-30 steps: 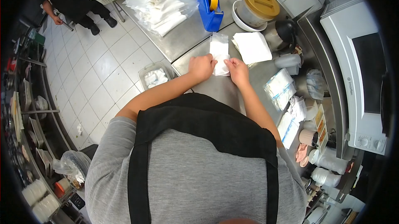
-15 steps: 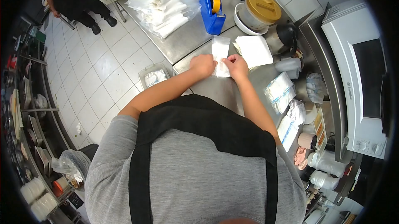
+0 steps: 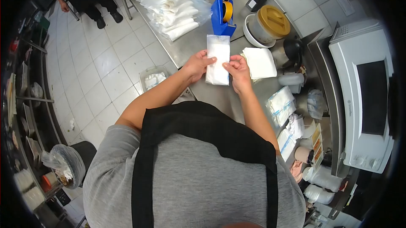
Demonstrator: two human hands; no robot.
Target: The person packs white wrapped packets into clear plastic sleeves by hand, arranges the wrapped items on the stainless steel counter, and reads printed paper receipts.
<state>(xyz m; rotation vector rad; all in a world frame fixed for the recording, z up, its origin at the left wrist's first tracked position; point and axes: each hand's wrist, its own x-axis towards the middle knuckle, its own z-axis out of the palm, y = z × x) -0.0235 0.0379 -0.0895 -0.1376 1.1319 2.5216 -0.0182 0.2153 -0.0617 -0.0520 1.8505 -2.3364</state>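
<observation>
One oblong white packet in a clear plastic sleeve point(image 3: 218, 70), held over the grey metal bench point(image 3: 218, 94) on our near side of the blue plastic tape dispenser point(image 3: 218, 18): our left hand point(image 3: 197, 66) pinches its left edge, thumb on top, and our right hand point(image 3: 240, 72) its right edge. We judge it light, soft and bendable, its sleeve slightly slippery, best held by both long edges. Also listed: loose pile of clear-and-white plastic packets point(image 3: 175, 10), left of the dispenser; square white paper stack point(image 3: 261, 64), nearer us and right of it.
</observation>
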